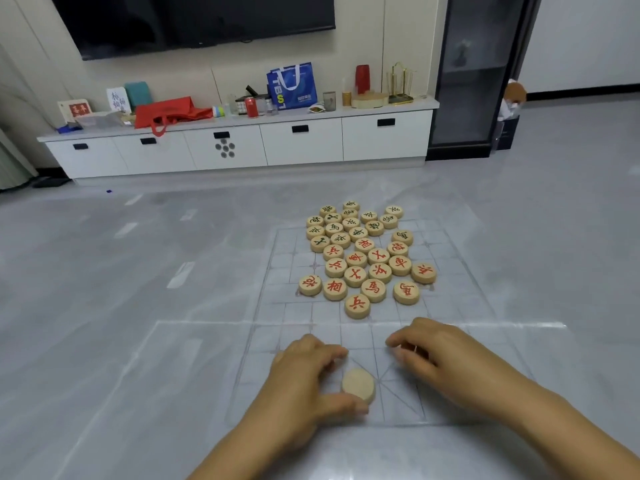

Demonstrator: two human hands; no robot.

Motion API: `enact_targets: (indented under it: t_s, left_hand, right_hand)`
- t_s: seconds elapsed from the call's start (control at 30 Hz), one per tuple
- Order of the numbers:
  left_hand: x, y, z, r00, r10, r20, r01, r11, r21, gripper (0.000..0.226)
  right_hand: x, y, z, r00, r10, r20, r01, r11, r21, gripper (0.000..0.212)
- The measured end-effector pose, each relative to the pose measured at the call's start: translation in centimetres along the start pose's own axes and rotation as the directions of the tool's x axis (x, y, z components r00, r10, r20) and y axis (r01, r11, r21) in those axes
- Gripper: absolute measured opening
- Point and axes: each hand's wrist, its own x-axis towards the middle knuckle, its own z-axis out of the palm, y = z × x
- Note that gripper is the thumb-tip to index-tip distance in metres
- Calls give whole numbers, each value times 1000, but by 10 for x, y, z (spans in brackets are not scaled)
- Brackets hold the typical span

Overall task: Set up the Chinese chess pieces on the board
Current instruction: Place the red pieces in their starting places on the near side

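A thin, see-through chess board (pixel 301 337) with faint grid lines lies flat on the grey floor. Several round wooden pieces are bunched on its far half: red-lettered pieces (pixel 374 289) nearer me, green-lettered pieces (pixel 349 223) behind them. One wooden piece (pixel 358 383) rests on the board's near rows with its blank side up. My left hand (pixel 304 379) grips it between thumb and fingers. My right hand (pixel 426 351) hovers to the right of it, fingers curled over the board, and I cannot see anything in them.
A long white TV cabinet (pixel 242 150) runs along the far wall, cluttered with a red bag, a blue bag (pixel 292 86), cans and cups. A dark glass cabinet (pixel 474 74) stands at the back right. Grey floor surrounds the board.
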Motion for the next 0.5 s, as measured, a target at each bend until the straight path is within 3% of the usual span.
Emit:
enact_targets:
  t_s: [0.07, 0.23, 0.4, 0.5]
  left_hand:
    - [0, 10, 5, 997, 70, -11, -69, 994, 89, 48]
    - [-1, 18, 13, 964, 180, -198, -184, 983, -5, 26]
    - [-5, 21, 24, 895, 414, -163, -378, 901, 212, 10]
    - [-14, 15, 18, 941, 337, -12, -336, 940, 52, 18]
  right_hand:
    - [-3, -2, 5, 999, -26, 33, 25, 1000, 8, 27]
    - [-2, -3, 8, 997, -53, 48, 50, 996, 69, 24]
    - [1, 1, 6, 994, -52, 96, 42, 994, 100, 24]
    - [-1, 5, 4, 992, -48, 118, 35, 993, 109, 24]
